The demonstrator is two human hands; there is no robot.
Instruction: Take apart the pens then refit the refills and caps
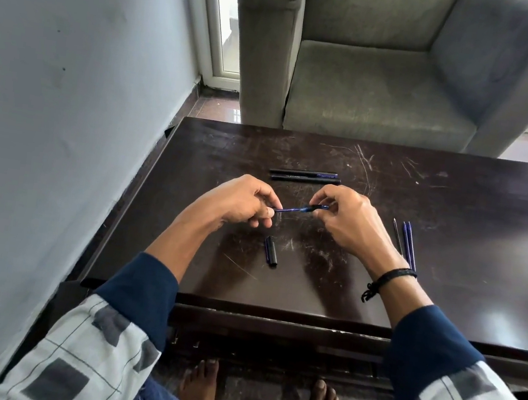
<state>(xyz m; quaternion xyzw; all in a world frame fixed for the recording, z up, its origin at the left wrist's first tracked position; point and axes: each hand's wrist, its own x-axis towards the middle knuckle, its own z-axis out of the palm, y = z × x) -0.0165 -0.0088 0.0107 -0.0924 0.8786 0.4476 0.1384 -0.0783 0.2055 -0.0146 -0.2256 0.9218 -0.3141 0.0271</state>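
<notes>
1. The left hand (242,202) and the right hand (350,219) are raised a little over the middle of the dark surface (449,258), and between them they hold one pen (298,209).
2. The fingers of the left hand are closed on the thin blue end of the pen, which seems to be the refill. The fingers of the right hand are closed on the black end, probably the barrel.
3. The long axis of the pen runs from about 9 o'clock to 3 o'clock, with the right end slightly higher. Each hand is at one end, so I judge that the next move is a straight pull or push along this line; which of the two I cannot tell.
4. Two closed pens (304,176) lie side by side at 12 o'clock from the hands, near them.
5. A loose cap (271,250) lies at 6 o'clock, just below the left hand.
6. Some loose refills (406,243) lie at 3 o'clock, beside the right wrist.
</notes>
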